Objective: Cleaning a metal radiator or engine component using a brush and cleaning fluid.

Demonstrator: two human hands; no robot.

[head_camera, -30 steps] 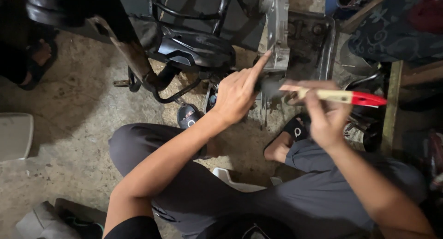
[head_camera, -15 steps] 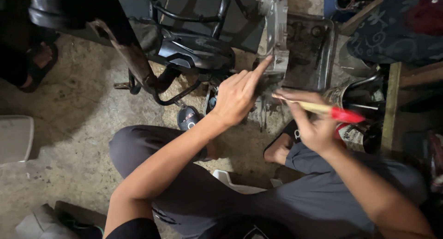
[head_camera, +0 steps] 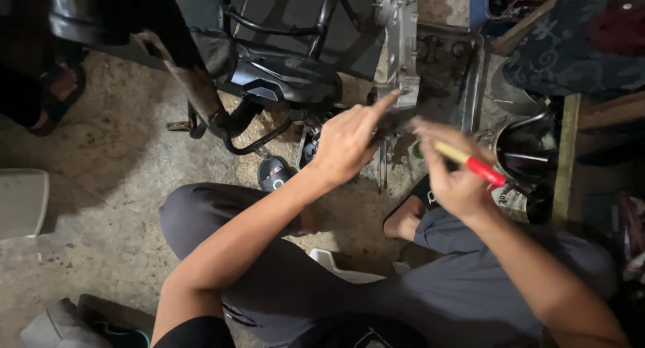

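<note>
The left hand (head_camera: 346, 143) has its forefinger stretched out, tip on the lower edge of the silver engine casing (head_camera: 398, 46), the other fingers half curled and empty. The right hand (head_camera: 453, 177) is closed round a screwdriver (head_camera: 467, 161) – yellow shaft, red handle – just beside the left, its tip blurred near the casing. Below lies a bare concrete floor (head_camera: 101, 187)
</note>
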